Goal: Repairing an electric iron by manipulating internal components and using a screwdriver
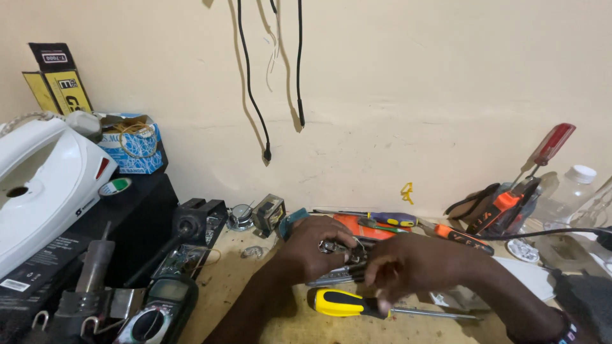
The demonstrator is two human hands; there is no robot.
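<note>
Cream-painted plaster wall (414, 83) fills the view behind my bench, with black cables (255, 95) hanging down it. On my far left lies a white plastic clothes iron (44, 178) on a black box, and below it a dark multimeter with a round dial (153, 318). Nearer the middle, on the tan wooden bench top (223, 286), my left hand (312, 245) is curled shut around a small metal part with thin wires (341, 247), held just above the bench. My right hand (408, 271) meets it, fingers pinched together at the part; whether they grip anything I cannot tell. A yellow-and-black handled screwdriver (347, 303) lies untouched just below my hands, an orange-handled one (462, 236) beyond. I judge the work is midway: part in hand, still being fiddled with, nothing set down finished.
</note>
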